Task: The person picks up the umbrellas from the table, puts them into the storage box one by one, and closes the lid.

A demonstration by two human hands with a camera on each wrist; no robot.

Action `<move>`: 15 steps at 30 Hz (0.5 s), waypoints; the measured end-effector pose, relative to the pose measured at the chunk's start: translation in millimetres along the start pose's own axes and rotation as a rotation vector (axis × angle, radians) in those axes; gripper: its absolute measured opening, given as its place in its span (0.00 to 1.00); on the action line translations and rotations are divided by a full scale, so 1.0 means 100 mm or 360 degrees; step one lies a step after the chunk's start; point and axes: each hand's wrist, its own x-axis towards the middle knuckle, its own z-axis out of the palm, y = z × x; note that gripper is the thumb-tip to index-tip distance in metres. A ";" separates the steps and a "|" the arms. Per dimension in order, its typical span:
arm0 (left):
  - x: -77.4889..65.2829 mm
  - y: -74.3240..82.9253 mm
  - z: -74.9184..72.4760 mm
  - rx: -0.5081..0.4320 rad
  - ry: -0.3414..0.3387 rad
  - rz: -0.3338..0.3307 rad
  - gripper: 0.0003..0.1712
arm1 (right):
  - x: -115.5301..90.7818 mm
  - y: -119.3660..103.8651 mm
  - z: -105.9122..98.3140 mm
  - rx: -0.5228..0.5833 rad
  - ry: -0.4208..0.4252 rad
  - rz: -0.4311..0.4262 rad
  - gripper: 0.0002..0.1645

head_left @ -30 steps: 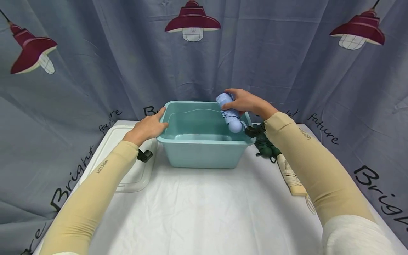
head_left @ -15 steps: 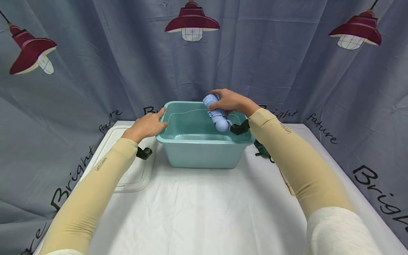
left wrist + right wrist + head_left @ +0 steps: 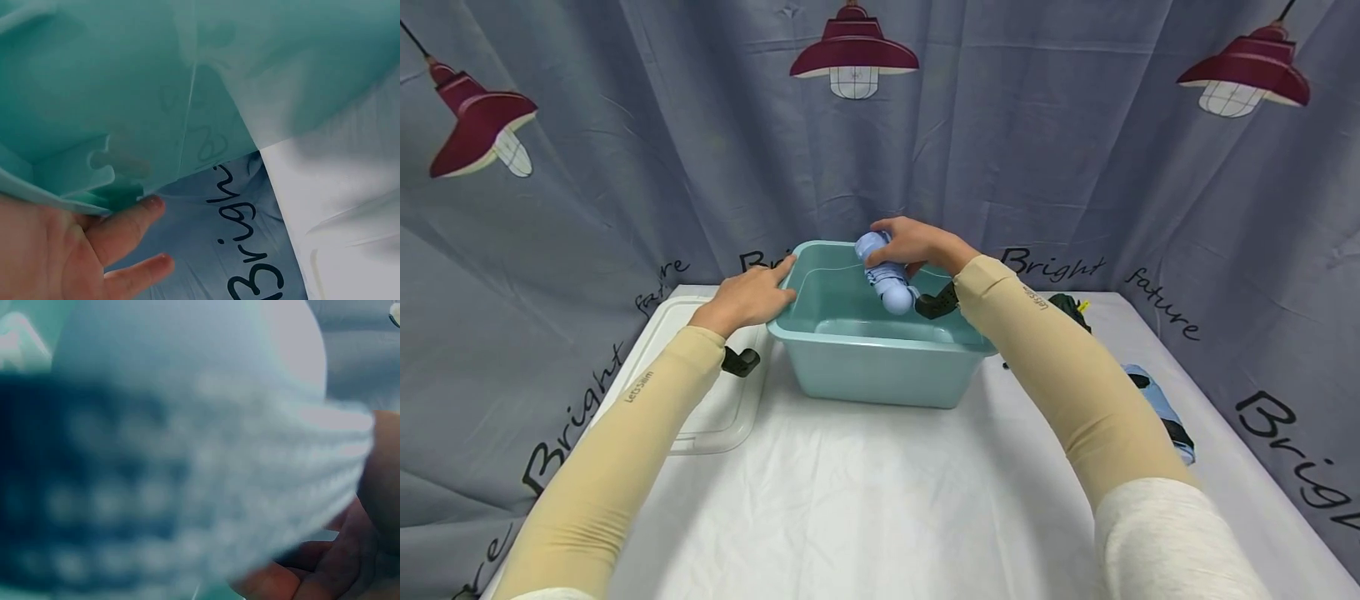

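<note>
A light blue folded umbrella [image 3: 889, 282] with a rounded knob end is held in my right hand [image 3: 917, 243], over the open teal tub [image 3: 880, 367]. The umbrella leans, knob toward me; its blurred knob [image 3: 194, 350] and gathered folds fill the right wrist view. My left hand [image 3: 747, 298] lies at the tub's left rim, index finger stretched along it and thumb reaching over the edge. In the left wrist view, fingers [image 3: 125, 234] extend straight just beneath the rim, on the outside of the tub wall.
A white lid [image 3: 715, 421] lies left of the tub. Behind my right forearm, a dark green bundle [image 3: 1070, 310] and a blue-and-black folded bundle [image 3: 1159, 408] lie partly hidden on the white table [image 3: 865, 500]. A printed curtain [image 3: 1037, 150] hangs behind.
My right hand has carried the umbrella leftward, from the tub's right side to its middle. The tub has turned slightly. The blue-and-black bundle has come into view; the cream one is now hidden.
</note>
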 end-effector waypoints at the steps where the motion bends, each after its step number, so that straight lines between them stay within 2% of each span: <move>1: 0.00 0.01 0.01 0.0014 -0.0001 -0.0010 0.41 | 0.01 -0.01 0.01 -0.0004 -0.0005 0.0005 0.50; 9: -0.01 0.08 0.04 0.0088 0.0063 -0.0037 0.40 | 0.07 -0.06 0.10 0.0030 -0.0050 0.0005 0.49; 15: -0.03 0.10 0.06 0.0078 0.0130 -0.0060 0.40 | 0.10 -0.08 0.16 -0.0009 -0.0060 -0.0005 0.49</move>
